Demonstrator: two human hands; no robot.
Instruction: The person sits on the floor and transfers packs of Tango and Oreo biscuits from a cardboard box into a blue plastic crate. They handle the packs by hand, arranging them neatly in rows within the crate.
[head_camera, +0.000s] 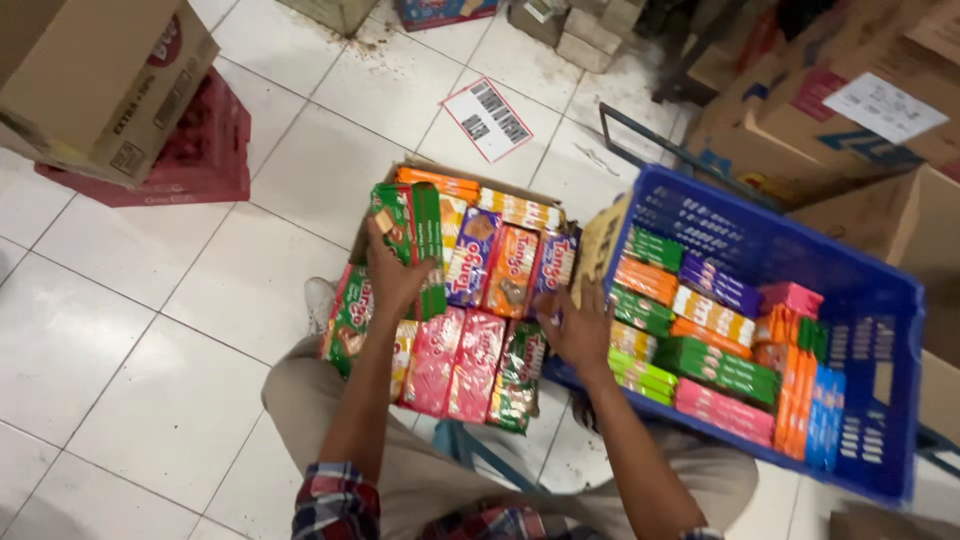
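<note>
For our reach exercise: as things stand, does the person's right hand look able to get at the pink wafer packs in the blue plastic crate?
Probably yes. The right hand rests at the blue plastic crate's near edge, the crate is open-topped, and the pink wafer packs lie uncovered on top, nothing between.

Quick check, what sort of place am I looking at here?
Likely a shop stockroom: cardboard boxes stacked on a white tiled floor, an open carton of wafer packs, and a blue crate with more sorted packs.

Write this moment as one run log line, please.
left hand: holds green snack pack | right hand: on purple pack | cardboard box: snack packs | blue crate: beside, partly filled
</note>
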